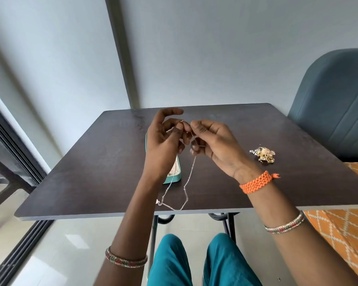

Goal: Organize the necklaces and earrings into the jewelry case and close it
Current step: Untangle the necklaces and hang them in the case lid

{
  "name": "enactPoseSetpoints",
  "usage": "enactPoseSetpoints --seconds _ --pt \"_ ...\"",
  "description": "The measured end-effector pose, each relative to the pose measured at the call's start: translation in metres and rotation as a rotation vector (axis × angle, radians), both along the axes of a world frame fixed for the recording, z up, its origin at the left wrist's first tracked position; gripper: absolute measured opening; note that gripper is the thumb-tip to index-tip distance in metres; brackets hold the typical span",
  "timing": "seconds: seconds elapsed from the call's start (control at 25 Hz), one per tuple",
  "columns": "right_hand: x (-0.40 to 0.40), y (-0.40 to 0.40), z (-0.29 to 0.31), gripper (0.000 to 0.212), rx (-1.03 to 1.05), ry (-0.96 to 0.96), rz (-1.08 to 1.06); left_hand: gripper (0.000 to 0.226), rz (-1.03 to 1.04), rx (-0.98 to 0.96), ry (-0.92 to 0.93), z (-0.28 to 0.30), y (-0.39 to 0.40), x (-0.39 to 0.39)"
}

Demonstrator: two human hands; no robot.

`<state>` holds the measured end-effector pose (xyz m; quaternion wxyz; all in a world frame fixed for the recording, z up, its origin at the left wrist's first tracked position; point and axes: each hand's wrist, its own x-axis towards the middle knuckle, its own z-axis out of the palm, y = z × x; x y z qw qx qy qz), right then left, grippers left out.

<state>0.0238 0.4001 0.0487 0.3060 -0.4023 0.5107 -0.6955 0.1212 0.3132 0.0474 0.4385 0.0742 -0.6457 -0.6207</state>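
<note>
While both hands pinch the top of the thin silver chain necklace (185, 183), its loop hangs onto the dark wooden table (91, 162). Left hand (163, 141) & right hand (213, 145) look to be working the clasp. Step: prepping necklace for the open teal jewelry case (175, 176), partly hidden behind left hand. Next probably: lower chain in w/o tangling. Gold earring cluster (264, 154) waits at right.

Two hands hold one thin silver necklace (186, 182): the left hand (163, 141) and right hand (213, 145) both pinch its top. One teal jewelry case (175, 174) lies just below and behind the grip. One small heap of gold earrings (264, 154) lies right of it; their number cannot be told. Two beaded bangles, one orange braided wristband (256, 181). One table (91, 172), one chair (335, 104).
</note>
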Motion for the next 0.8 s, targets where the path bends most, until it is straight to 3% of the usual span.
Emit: enactPoseSetpoints --seconds 0.32,0.64,0.8 --pt "0.002 0.005 0.012 0.011 -0.024 0.075 -0.141 0.027 0.106 -0.015 0.001 0.008 0.001 0.01" --pt "0.005 0.006 0.016 0.016 -0.153 0.227 -0.227 0.004 0.115 -0.075 -0.016 0.006 0.001 0.006" --pt "0.005 0.007 0.016 0.015 -0.143 0.257 -0.247 0.004 0.137 -0.1 -0.011 0.006 0.0 0.005"
